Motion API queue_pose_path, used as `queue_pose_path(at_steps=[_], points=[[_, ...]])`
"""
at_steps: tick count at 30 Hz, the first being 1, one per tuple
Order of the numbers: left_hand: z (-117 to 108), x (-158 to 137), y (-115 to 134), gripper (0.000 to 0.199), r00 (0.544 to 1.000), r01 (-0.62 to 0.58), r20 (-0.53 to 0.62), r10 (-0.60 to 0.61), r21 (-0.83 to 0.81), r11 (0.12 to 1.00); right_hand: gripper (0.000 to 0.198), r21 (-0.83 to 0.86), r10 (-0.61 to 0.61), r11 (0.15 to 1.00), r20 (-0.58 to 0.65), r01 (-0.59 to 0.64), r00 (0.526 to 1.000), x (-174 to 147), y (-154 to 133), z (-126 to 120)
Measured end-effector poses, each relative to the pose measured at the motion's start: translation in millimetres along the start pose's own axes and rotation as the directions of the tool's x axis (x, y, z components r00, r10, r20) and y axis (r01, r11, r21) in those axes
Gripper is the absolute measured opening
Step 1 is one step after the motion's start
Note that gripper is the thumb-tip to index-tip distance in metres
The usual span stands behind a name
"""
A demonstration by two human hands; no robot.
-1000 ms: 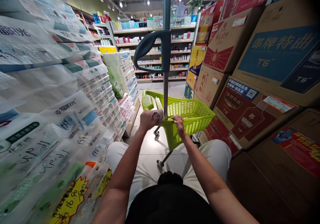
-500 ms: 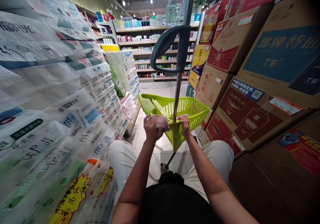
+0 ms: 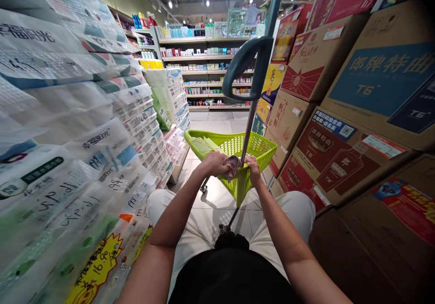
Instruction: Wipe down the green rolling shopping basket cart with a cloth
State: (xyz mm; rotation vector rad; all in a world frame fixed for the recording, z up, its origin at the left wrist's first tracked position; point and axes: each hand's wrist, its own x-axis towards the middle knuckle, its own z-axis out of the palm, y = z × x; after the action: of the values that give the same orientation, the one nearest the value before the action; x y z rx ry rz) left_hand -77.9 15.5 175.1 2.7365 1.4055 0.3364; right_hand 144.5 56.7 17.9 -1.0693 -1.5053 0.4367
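A lime-green shopping basket cart [image 3: 240, 190] stands between my knees, its grey pole [image 3: 249, 134] leaning to the right. Crumpled in my left hand [image 3: 215, 162] is a pinkish-grey cloth [image 3: 232, 166], which lies against the basket's near rim by the foot of the pole. My right hand [image 3: 253, 168] is closed over the same rim, just right of the pole. Higher up the pole sits a dark blue-grey loop handle [image 3: 243, 70], touched by neither hand. Left of the pole, a flat pale-green panel [image 3: 205, 145] shows on the basket.
Packs of tissue paper [image 3: 102, 159] are stacked high close on my left. Cardboard cartons [image 3: 343, 150] rise close on my right. Shelves of small boxes and bottles [image 3: 207, 61] stand across the aisle's far end. A caster wheel [image 3: 204, 189] rests on the tiled floor [image 3: 217, 120].
The cart's pole and handle have tilted to the right, and the basket has shifted slightly left. My left hand has moved right with the cloth, along the rim towards the pole.
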Motion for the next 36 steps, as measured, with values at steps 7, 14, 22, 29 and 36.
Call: queue_pose_path(at_steps=[7, 14, 22, 29, 36], points=[[107, -32, 11, 0.026, 0.313, -0.267, -0.949, -0.017, -0.105, 0.958, 0.03, -0.011, 0.044, 0.999, -0.101, -0.045, 0.994, -3, -30, -3], [159, -27, 10, 0.036, 0.23, 0.025, -0.97, -0.074, -0.07, 0.997, 0.044, 0.355, 0.209, 0.923, -0.141, -0.148, 0.968, -16, -80, 17], [26, 7, -23, 0.023, 0.933, 0.018, -0.351, -0.08, -0.176, 0.984, 0.056, 0.564, 0.349, 0.782, -0.044, -0.265, 0.936, 5, -73, 14], [50, 4, -9, 0.022, 0.885, -0.079, -0.466, -0.006, -0.163, 0.984, 0.055, 0.607, 0.3, 0.759, -0.004, -0.236, 0.954, -1, -76, 2], [152, -16, 13, 0.037, 0.26, -0.199, -0.963, -0.064, -0.118, 0.973, 0.056, 0.562, 0.335, 0.805, -0.162, -0.192, 0.928, 4, -74, 2]])
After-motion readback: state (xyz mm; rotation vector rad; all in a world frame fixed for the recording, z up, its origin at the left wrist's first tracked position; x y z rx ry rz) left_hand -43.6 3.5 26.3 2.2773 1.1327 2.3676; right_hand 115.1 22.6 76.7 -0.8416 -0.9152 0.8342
